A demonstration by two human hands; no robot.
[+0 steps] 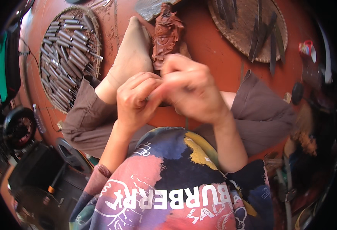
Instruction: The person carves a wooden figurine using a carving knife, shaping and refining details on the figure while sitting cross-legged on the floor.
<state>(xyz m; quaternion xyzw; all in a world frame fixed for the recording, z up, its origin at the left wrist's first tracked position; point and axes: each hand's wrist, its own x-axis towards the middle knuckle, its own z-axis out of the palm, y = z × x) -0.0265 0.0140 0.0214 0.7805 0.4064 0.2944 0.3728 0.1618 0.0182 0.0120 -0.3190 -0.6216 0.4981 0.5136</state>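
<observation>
My left hand [134, 102] is closed in front of my body, its fingers curled in a pinch. Against it, on the right, is my right hand [195, 92], also curled and partly blurred by motion. What either hand grips, if anything, is hidden between the fingers. Just beyond them is a reddish-brown carved figure [167, 34], with draped robes and its head pointing away from me. My hands cover its near end. The figure lies close to my outstretched foot [132, 50], and no fingers visibly wrap round it.
On the left, a round woven tray [98, 38] holds many carving tools with brown handles [66, 57]. Dark flat blades lie on another woven tray [245, 42] at the far right. A red-and-white cup [307, 50] lies beyond it. A grey slab [147, 9] sits behind the figure on the reddish floor.
</observation>
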